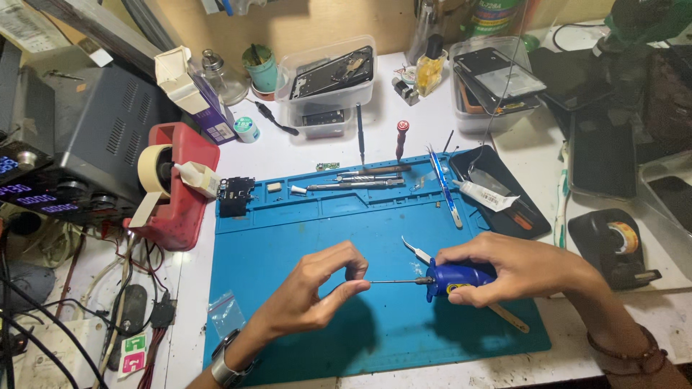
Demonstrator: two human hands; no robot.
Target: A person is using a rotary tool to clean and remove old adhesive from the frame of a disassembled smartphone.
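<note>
My right hand (504, 268) is wrapped tight round the blue-handled screwdriver (453, 279), held level just above the blue mat (303, 238), shaft pointing left. My left hand (317, 288) is pinched at the bit tip (369, 282), thumb & forefinger closed on it; whether there's a tiny screw between the pads, can't tell, too small. Reads to me like I'm seating or checking the bit/tip, i.e. prep before any driving. Next move prob. calls for a steady right grip, left fingers letting go clean w/o knocking the shaft, and keeping whatever's at the tip over the mat so it doesn't roll off the worktop (288, 151). Curved tweezers (417, 251) lie just behind my right hand, a wooden stick (510, 319) under it. Further back on the mat: more drivers (357, 184), straight tweezers (447, 191), a small black module (236, 196). Red tape dispenser (176, 184) sits off the mat's left edge.
</note>
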